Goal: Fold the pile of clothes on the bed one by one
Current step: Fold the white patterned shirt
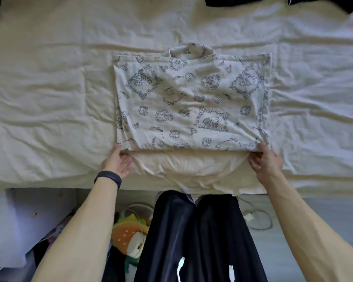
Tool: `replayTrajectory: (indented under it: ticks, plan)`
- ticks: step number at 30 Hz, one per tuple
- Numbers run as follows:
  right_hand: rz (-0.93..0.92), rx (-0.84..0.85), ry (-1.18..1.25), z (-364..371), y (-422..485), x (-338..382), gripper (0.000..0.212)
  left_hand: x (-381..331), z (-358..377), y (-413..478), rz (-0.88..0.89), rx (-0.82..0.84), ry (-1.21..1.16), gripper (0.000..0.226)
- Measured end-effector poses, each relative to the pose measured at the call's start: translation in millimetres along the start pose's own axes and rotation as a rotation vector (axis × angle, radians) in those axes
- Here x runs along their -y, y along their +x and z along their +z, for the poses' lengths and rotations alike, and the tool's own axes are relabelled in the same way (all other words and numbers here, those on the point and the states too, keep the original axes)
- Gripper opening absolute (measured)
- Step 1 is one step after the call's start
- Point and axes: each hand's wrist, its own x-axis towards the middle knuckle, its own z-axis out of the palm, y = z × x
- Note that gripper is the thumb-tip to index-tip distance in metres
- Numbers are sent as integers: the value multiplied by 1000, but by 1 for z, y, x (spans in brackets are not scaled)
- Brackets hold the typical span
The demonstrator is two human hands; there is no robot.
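1. Both hands are placed at the near edge of the shirt (192, 102), one at each near corner.
2. The left hand (118, 160) is seen half open, palm showing. Its thumb is laid against the shirt's near left corner and its fingers (127, 164) are loosely spread on the plain cream cloth (188, 171) just below the fold. No clear pinch is shown there.
3. The right hand (266, 159) is seen from the back, with fingers curled in at the shirt's near right corner; that corner is pinched under the thumb.
4. A dark wristband (108, 178) is worn on the left wrist.
5. The shirt, cream with a dark blue line print, is laid flat and folded to a rectangle on the bed (49, 88), collar at its far edge. It is surrounded by the creased sheet.
6. The plain cream cloth is spread from the shirt's near edge, between the hands, and is draped over the bed's side; whether it belongs to the shirt cannot be told.
7. Well beyond the shirt's far right corner, a dark garment (253, 1) is cut off by the frame.
8. Nearer than the shirt, below the bed's edge, dark trousers (192, 231) are seen, with a plush toy (128, 237) to their left and a white cable (253, 218) to their right.
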Motion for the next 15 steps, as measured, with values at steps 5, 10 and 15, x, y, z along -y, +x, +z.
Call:
replayTrajectory:
  ticks: [5,10,15]
  plan:
    - [-96,-109,-10,1,0,3,20,2,0,13,180,-235,-182,30]
    - [-108,-140,-189,-5,2,3,4,6,-1,12,247,-294,45,25]
    - [-663,-193,-873,30,-20,6,57,-5,57,-16,1091,-501,707,58]
